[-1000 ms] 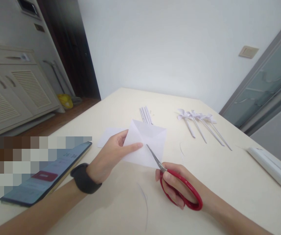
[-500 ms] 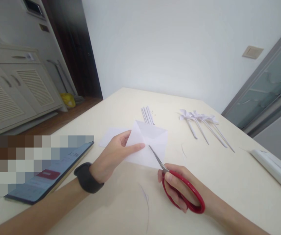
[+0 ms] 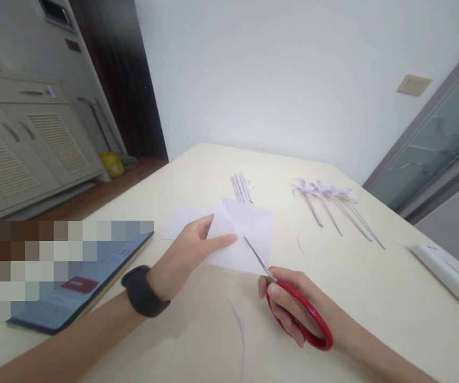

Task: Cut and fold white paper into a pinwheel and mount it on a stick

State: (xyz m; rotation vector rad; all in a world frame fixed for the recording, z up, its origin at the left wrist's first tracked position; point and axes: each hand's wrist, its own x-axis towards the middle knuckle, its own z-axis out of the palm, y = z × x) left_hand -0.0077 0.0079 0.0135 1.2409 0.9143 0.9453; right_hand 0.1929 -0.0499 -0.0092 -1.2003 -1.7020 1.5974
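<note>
My left hand (image 3: pixel 195 244) pinches a white square of paper (image 3: pixel 249 252) along its left side, thumb on top and the other fingers mostly hidden behind it. Crease lines run toward the middle of the sheet. In my right hand (image 3: pixel 289 298) are red-handled scissors (image 3: pixel 317 319), with fingers through the loops. Their blades look closed or nearly so and lie across the lower right of the paper, tips near its centre. Whether they are cutting into it I cannot tell. Another white paper (image 3: pixel 181 219) lies behind my left hand.
Several rolled paper sticks (image 3: pixel 240 187) lie beyond the sheet. Paper pinwheels on sticks (image 3: pixel 325 194) rest at the right back. A tablet (image 3: pixel 89 287) lies at left, a white long object (image 3: pixel 449 276) at the right edge. Thin paper strips (image 3: pixel 240 330) are scattered in front.
Almost nothing differs. The scissors and my right hand have shifted very slightly, while my left hand keeps the paper in the same place.
</note>
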